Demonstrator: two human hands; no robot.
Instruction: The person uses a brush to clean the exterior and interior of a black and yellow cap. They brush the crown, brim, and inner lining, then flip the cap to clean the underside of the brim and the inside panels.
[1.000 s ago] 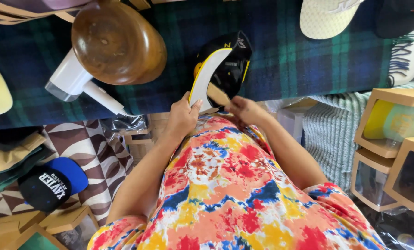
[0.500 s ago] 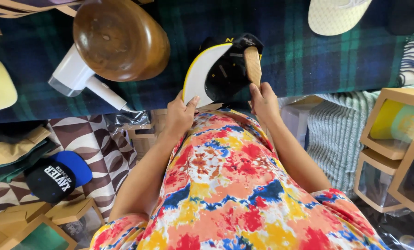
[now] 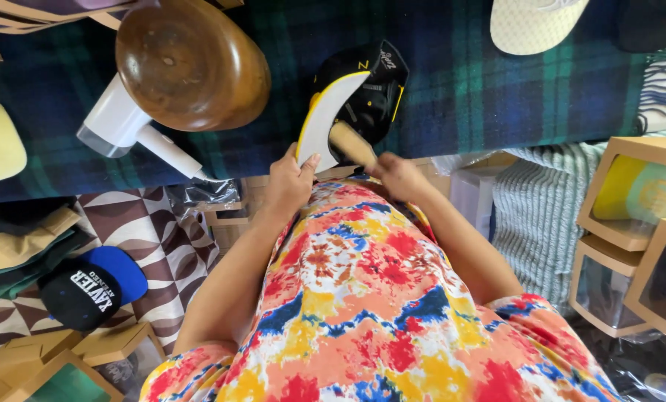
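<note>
Head view: we see the left hand gripping the brim of a black cap at the counter's near edge. The right hand is closed on a wooden brush set against the underbrim. Brushing looks mid-way; the crown looks untouched.
</note>
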